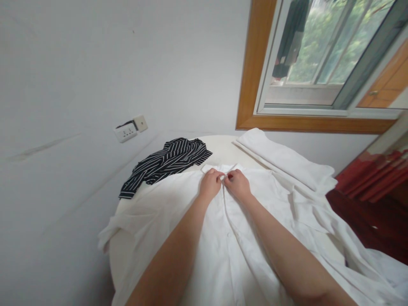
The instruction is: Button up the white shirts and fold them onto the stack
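Note:
A white button-up shirt [178, 204] lies spread over a table, front side up, its collar at the far end and its sleeves out to both sides. At the top of the front opening, just below the collar, my left hand [211, 183] pinches one edge of the shirt. Close beside it, almost touching, my right hand [237, 184] pinches the other edge. The fingertips of both hands meet near the collar, and they hide whatever small part lies between them. Below the hands the front edges run down the shirt, with a small button visible.
A black-and-white striped garment [168, 159] lies crumpled at the table's back left. Folded white cloth [283, 159] rests at the back right. The pale table [219, 146] stands by a wall with a socket [126, 132] and a wood-framed window [247, 85]. Red curtain fabric [376, 174] hangs at right.

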Demonstrator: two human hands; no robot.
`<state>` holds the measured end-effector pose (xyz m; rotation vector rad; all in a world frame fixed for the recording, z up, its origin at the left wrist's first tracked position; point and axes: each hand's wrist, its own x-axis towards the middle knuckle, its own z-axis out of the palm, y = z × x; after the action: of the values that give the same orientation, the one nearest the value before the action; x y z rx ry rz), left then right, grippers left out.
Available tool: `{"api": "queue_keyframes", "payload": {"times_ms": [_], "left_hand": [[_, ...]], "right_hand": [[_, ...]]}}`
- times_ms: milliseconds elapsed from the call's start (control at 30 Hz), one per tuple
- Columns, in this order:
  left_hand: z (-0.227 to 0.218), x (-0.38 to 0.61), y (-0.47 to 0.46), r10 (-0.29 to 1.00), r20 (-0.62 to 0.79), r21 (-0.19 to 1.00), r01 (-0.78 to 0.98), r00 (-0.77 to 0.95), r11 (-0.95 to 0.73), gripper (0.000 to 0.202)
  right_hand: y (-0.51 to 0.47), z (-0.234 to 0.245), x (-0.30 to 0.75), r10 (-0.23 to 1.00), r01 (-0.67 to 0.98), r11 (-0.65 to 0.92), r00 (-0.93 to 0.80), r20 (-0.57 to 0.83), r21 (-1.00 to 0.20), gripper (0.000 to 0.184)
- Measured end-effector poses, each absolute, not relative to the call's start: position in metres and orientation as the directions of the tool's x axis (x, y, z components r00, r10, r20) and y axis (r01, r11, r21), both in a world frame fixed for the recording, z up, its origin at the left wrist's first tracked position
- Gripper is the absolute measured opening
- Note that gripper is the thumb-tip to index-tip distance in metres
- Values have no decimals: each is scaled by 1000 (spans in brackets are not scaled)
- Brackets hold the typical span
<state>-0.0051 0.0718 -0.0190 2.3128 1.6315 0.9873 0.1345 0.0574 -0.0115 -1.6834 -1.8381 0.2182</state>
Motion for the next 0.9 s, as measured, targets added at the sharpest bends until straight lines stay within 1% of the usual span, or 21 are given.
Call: {"api": "queue_keyframes", "payload": {"times_ms": [200,333,433,667,900], "left_hand": [[-13,2,65,898,392,371,859,200,-353,17],[-8,7,60,915,368,295,913,163,-281,16],[-4,11,56,932,338,265,937,133,-230,17],[-3,13,57,944,322,305,937,68,-172,20],[-10,6,66,952,296,405,893,76,-197,21]], "right_hand": [[67,-18,143,954,752,191,10,301,-631,17],[67,-18,142,953,736,180,35,301,-653,17],[66,-17,141,952,729,178,43,304,-660,17],[69,-18,143,950,673,170,81,300,-720,18],[70,-19,144,951,640,184,77,301,-746,19]]}}
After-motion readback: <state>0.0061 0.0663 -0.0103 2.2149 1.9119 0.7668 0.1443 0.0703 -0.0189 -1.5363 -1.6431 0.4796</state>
